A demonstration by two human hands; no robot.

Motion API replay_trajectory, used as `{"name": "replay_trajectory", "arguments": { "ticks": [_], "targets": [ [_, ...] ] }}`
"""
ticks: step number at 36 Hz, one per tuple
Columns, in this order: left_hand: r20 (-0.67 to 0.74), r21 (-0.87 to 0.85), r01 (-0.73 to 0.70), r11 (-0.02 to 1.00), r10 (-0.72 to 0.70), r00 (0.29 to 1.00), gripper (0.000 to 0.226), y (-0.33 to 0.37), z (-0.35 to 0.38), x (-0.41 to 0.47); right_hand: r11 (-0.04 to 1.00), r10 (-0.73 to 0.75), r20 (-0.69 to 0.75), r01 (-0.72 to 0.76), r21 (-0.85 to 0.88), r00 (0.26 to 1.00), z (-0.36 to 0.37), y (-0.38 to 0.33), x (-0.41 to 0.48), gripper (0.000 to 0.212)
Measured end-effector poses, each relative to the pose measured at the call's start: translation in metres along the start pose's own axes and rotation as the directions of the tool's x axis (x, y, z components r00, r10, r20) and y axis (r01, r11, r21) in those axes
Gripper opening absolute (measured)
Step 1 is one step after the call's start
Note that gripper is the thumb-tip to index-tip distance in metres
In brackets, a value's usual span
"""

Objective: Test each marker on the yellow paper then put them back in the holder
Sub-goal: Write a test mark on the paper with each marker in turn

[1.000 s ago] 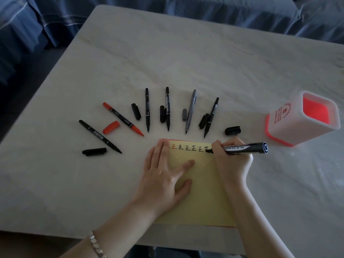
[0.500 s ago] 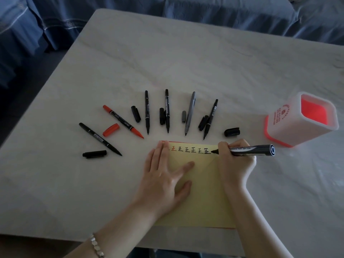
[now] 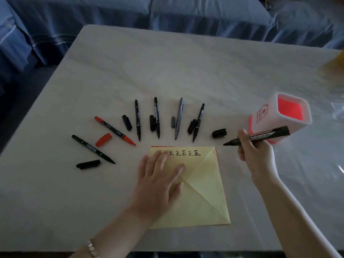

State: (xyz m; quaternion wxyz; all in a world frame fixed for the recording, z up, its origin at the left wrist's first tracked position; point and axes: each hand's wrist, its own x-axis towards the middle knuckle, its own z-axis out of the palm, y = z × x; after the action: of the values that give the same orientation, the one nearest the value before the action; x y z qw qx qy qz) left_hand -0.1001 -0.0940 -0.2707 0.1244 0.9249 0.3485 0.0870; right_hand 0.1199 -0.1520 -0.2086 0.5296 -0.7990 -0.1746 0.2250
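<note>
The yellow paper (image 3: 201, 194) lies near the table's front edge, with a row of written marks along its top. My left hand (image 3: 158, 179) rests flat on its left part, fingers spread. My right hand (image 3: 255, 153) grips a thick black marker (image 3: 260, 137) just right of the paper, its uncapped tip pointing left and off the sheet. The marker's black cap (image 3: 219, 133) lies on the table just beyond its tip. The white holder with a red inside (image 3: 283, 116) stands behind my right hand. Several uncapped markers fan out beyond the paper, among them a red marker (image 3: 114, 130) and a grey pen (image 3: 179, 118).
Loose caps lie between the fanned markers, including a red cap (image 3: 103, 139) and a black cap (image 3: 88, 164) at the left. Blue fabric-covered seating (image 3: 167, 13) runs behind the pale table (image 3: 167, 67). Clear plastic (image 3: 333, 112) lies at the right.
My right hand has lifted the thick marker off the paper and moved it right, towards the holder. The last mark on the paper is finished. My left hand stays on the sheet.
</note>
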Motion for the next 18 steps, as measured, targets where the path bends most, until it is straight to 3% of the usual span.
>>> {"name": "replay_trajectory", "arguments": {
  "ticks": [4,10,13,18],
  "targets": [
    [-0.02,0.043,-0.047,0.998,0.048,0.999,0.037,0.006,-0.004,0.002,0.994,0.074,0.055,-0.078,0.072,0.996,-0.011,-0.006,0.0,0.031],
    [-0.125,-0.005,-0.167,0.986,0.165,0.978,0.031,0.036,-0.029,0.037,1.0,0.001,0.027,0.0,-0.02,1.0,-0.032,-0.002,0.007,0.03],
    [-0.093,-0.037,-0.165,0.986,0.161,0.983,0.033,0.059,-0.043,0.073,0.999,-0.034,0.001,0.034,-0.04,0.999,-0.044,0.0,0.01,0.036],
    [0.1,0.03,-0.092,0.995,0.089,0.991,0.035,0.086,-0.027,0.136,0.998,-0.064,-0.03,0.063,-0.03,0.998,-0.059,0.004,0.01,0.038]
  ]
}}
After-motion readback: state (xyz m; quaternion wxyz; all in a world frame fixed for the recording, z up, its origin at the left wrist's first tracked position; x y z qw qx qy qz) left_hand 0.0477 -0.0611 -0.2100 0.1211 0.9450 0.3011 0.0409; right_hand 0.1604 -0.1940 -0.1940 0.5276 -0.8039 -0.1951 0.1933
